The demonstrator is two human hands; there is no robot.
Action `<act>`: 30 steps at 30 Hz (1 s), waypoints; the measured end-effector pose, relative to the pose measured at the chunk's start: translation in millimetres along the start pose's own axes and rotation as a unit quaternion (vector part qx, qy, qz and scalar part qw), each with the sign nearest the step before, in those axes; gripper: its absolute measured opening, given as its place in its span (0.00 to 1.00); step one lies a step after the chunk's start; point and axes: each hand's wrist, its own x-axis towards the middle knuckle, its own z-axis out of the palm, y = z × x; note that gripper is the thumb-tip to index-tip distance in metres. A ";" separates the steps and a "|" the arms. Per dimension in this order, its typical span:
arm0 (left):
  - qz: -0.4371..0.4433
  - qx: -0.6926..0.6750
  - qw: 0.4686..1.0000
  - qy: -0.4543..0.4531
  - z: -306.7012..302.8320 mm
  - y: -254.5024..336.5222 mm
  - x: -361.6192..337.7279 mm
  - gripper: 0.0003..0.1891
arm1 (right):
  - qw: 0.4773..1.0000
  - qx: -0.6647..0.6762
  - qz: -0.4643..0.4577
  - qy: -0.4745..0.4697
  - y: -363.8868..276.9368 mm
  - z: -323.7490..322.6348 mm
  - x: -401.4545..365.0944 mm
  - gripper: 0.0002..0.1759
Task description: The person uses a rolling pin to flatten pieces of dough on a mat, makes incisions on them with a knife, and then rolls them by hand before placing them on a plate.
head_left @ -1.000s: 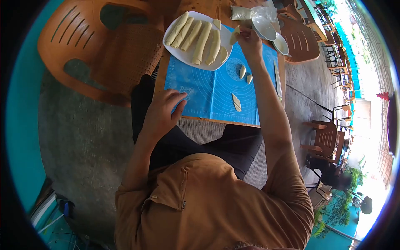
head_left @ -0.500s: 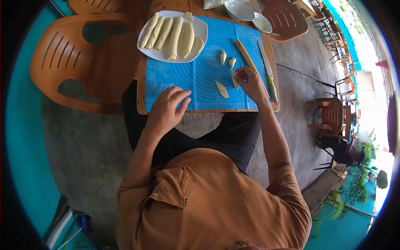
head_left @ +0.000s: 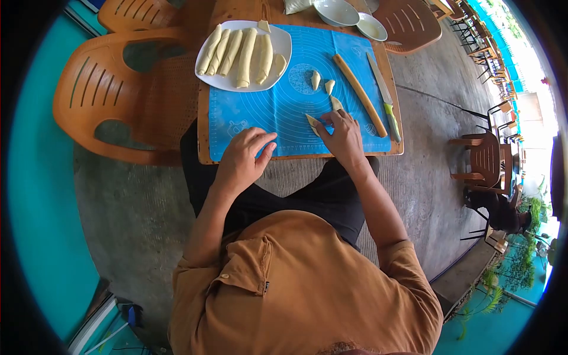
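My left hand [head_left: 244, 157] hovers at the near edge of the blue pastry mat [head_left: 248, 112], thumb apart from loosely bent fingers, holding nothing. Over the mat's near right part is my right hand [head_left: 343, 139], its thumb and fingers apart. Its thumb is beside or touching a cut piece of dough [head_left: 312, 123], partly hidden by the hand. Another dough piece [head_left: 336, 103] lies just beyond the fingertips. Farther up the mat are two small shaped dough pieces, one on the left [head_left: 316, 79] and one on the right [head_left: 329, 86].
A white plate [head_left: 285, 40] with several dough rolls [head_left: 246, 58] stands at the far left. A wooden rolling pin [head_left: 360, 94] and a green-handled knife [head_left: 381, 86] lie at the right. Bowls [head_left: 336, 13] stand beyond the mat; an orange chair [head_left: 89, 100] is at left.
My right hand has moved left and nearer, from the upper dough piece to the diamond-shaped one, and its fingers have spread. The left hand has barely moved.
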 end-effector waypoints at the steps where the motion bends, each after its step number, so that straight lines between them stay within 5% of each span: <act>1: 0.000 0.001 1.000 0.002 0.0 -0.1 0.1 0.11 | 1.000 0.012 0.016 -0.012 -1.3 0.9 0.6 0.14; 7: -0.007 0.000 1.000 0.007 -2.1 -3.1 -3.7 0.11 | 0.994 0.057 0.072 -0.065 -1.9 6.8 6.9 0.14; 30: -0.010 -0.004 0.999 0.039 -10.4 -27.6 -13.6 0.12 | 0.983 0.132 0.062 -0.114 -6.9 -4.6 20.5 0.13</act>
